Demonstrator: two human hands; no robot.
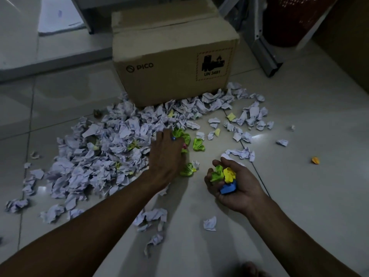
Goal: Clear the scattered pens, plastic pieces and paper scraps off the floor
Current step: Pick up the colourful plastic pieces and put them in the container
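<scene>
Paper scraps (pixel 95 156) heaped at left, before the box (pixel 173 62). Left hand (pixel 166 154) spread flat over green plastic pieces (pixel 196 144); right hand (pixel 229 182) cups collected pieces (pixel 224 175). Gathering underway; next, pinch one.

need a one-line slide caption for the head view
Left hand reaches among green plastic pieces beside crumpled paper scraps; right hand cups collected pieces before a cardboard box.
</scene>
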